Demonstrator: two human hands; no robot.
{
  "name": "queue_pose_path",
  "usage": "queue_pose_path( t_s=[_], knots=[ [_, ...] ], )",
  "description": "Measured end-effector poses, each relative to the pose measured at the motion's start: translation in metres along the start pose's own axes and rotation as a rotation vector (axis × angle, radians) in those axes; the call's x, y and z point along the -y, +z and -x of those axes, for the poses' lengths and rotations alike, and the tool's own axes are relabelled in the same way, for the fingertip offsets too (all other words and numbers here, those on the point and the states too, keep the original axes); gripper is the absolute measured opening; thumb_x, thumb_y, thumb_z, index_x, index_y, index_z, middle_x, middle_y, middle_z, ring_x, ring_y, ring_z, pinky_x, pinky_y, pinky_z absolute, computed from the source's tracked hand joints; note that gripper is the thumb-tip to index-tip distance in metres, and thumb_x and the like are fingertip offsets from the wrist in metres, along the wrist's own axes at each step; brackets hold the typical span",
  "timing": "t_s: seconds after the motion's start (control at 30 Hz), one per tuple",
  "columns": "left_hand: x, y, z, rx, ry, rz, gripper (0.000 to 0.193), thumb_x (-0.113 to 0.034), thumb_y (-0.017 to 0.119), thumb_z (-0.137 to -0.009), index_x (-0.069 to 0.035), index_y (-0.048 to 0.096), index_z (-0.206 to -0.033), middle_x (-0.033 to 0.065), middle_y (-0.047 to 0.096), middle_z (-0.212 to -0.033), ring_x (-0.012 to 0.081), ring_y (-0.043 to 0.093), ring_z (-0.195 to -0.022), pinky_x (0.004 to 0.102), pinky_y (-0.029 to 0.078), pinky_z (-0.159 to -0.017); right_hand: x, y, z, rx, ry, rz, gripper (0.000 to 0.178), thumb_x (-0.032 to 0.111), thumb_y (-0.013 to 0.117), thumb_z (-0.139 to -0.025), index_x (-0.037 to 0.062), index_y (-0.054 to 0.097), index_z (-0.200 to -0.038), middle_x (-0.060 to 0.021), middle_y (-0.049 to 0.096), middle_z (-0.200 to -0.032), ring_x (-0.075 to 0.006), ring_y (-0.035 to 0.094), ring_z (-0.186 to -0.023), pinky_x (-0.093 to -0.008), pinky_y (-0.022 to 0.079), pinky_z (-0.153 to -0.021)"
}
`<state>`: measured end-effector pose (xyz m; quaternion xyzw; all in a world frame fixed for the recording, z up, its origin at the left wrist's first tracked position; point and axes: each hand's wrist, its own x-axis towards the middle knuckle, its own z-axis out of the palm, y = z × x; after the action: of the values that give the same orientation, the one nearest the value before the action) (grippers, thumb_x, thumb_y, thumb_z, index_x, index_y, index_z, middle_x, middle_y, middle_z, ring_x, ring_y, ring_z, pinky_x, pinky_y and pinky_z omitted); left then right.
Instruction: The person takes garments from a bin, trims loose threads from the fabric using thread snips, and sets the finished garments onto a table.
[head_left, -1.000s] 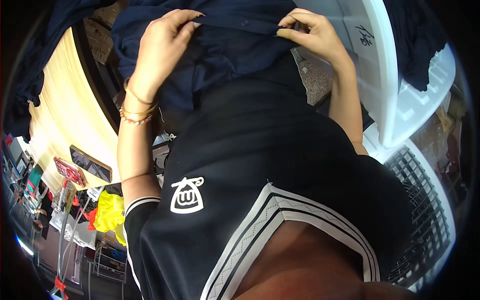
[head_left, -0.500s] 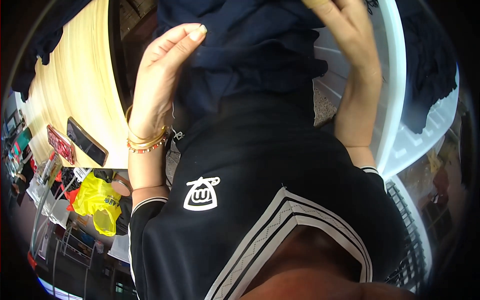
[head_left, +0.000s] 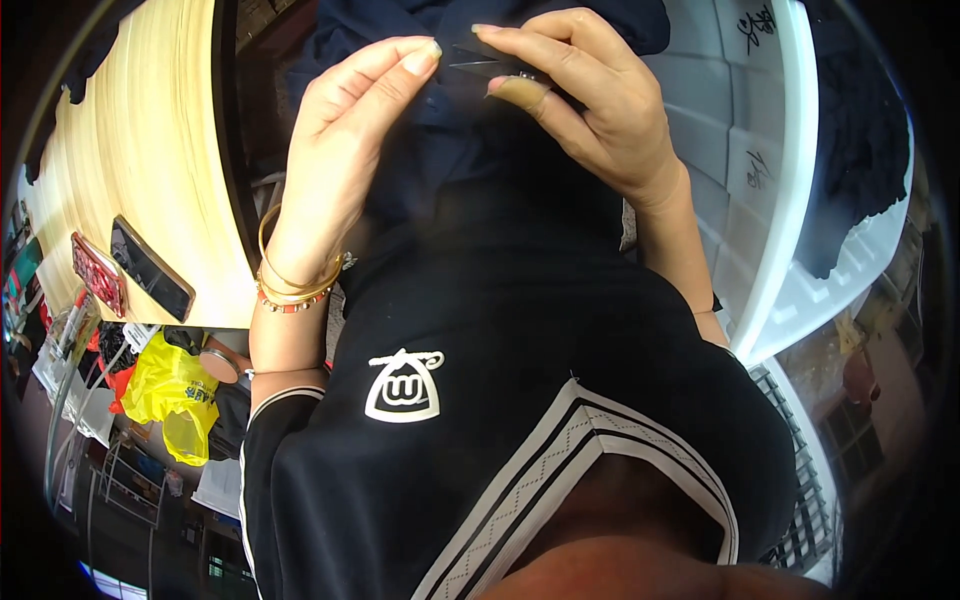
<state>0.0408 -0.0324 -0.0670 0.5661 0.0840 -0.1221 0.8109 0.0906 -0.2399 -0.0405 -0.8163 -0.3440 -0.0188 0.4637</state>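
from where i stood, i saw a person in a black shirt (head_left: pixel 520 320) bent over a dark blue cloth (head_left: pixel 440 140), which lay bunched across the lap, between the dark long edge of the bench (head_left: pixel 150 130) and a white tub (head_left: pixel 801 150). the left hand (head_left: pixel 345 125) was over the cloth with its thumb and forefinger pressed together at the tips; whether they pinched a thread or anything else, i couldn't tell. gold bangles (head_left: pixel 290 291) circled that wrist. in the right hand (head_left: pixel 605 110), small snips (head_left: pixel 475 64) sat between thumb and forefinger, their thin blades apart and pointing at the left fingertips, near but not touching. the right thumb wore a tan wrap (head_left: pixel 522 92). on the bench, near its short end by the person's left elbow, lay a dark phone (head_left: pixel 152 268), and just beside it a red-patterned one (head_left: pixel 98 274). past that end was a yellow plastic bag (head_left: pixel 168 390). beyond the tub's outer rim, more dark cloth (head_left: pixel 860 170) lay over white plastic.
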Motion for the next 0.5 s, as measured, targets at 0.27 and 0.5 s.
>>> queue_pose_path(
  t_s=[0.27, 0.5],
  knots=[
    [-0.001, 0.001, 0.004, 0.033, 0.009, -0.057, 0.022, -0.010, 0.060, -0.099, 0.002, 0.068, -0.115, 0.0038, 0.070, -0.105, 0.0082, 0.063, -0.099, 0.0208, 0.047, -0.092, -0.015, 0.008, 0.005, -0.022, -0.116, 0.054, 0.029, 0.004, 0.077, -0.081, 0.0010, 0.071, -0.109, -0.0075, 0.063, -0.089, -0.0177, 0.060, -0.073, -0.0262, 0.048, -0.062],
    [0.005, -0.001, 0.000, -0.003, -0.070, 0.023, 0.030, -0.022, 0.060, -0.099, -0.001, 0.067, -0.119, 0.0017, 0.070, -0.106, 0.0083, 0.061, -0.099, 0.0206, 0.047, -0.081, -0.028, 0.020, 0.022, -0.037, -0.151, 0.022, 0.024, 0.015, 0.078, -0.078, 0.0110, 0.074, -0.101, -0.0040, 0.065, -0.084, -0.0187, 0.063, -0.072, -0.0289, 0.051, -0.062]
  ],
)
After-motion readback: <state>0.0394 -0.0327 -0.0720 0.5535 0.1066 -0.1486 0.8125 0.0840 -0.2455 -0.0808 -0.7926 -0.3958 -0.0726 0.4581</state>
